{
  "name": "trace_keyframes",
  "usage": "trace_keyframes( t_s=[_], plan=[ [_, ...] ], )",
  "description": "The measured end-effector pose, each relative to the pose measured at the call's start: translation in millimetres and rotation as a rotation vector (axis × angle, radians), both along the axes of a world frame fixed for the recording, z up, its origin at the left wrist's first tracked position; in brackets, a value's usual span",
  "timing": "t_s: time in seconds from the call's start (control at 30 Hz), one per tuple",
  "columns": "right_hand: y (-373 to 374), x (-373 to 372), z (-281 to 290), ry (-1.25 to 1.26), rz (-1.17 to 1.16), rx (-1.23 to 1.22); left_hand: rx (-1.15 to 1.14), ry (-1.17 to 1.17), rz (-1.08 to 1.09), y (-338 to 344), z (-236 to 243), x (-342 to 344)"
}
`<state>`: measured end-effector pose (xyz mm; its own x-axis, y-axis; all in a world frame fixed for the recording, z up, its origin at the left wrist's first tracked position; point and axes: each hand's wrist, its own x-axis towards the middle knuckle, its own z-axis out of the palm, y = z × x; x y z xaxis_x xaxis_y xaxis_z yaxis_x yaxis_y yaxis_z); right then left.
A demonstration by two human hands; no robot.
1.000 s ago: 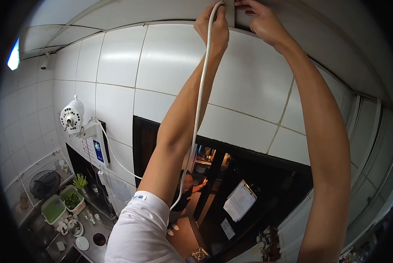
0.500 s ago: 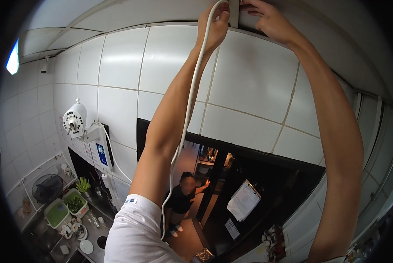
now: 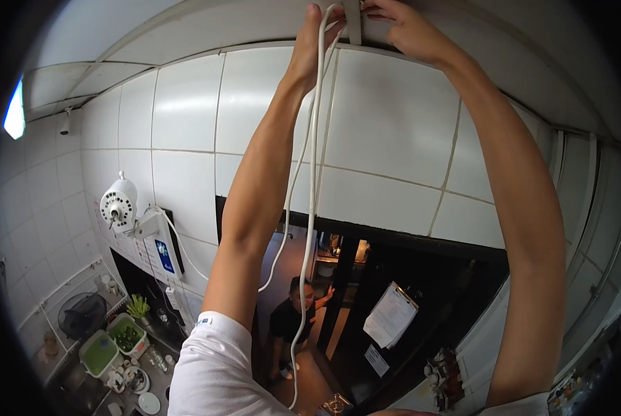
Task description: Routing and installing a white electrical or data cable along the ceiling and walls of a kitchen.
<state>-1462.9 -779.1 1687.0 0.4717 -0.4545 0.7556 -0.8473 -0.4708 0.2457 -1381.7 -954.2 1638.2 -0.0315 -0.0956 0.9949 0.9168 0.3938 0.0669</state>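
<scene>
Both my arms reach up to the top of a white tiled wall [image 3: 393, 132], near the ceiling. My left hand [image 3: 312, 45] grips a white cable [image 3: 315, 180], which hangs down in two strands in front of my left forearm. My right hand [image 3: 402, 26] presses its fingers on a narrow pale strip [image 3: 352, 24] that runs up from the wall's top edge, right beside the cable. The upper end of the cable is cut off by the picture's top edge.
Far below, a person in a black top [image 3: 298, 312] stands in a dark doorway. A white wall fan [image 3: 119, 205] hangs at left, with a counter holding green tubs [image 3: 113, 341] under it. A clipboard with papers [image 3: 392, 313] hangs at right.
My left hand has shifted left along the wall top, and the cable now hangs in two strands instead of one. The person below has stepped further into view.
</scene>
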Motion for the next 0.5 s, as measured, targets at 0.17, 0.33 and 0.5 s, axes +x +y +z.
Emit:
trace_keyframes(
  t_s=[0.17,0.33,0.5],
  plan=[
    [10,15,-5,0.058,0.008,-0.010,-0.179,0.005,0.412,29,-20,25],
    [23,20,-9,0.171,-0.281,-0.221,-0.188,-0.062,0.576,44,-20,33],
    [53,60,-14,0.164,-0.445,-0.148,-0.229,0.012,0.727,12,-2,37]
  ],
)
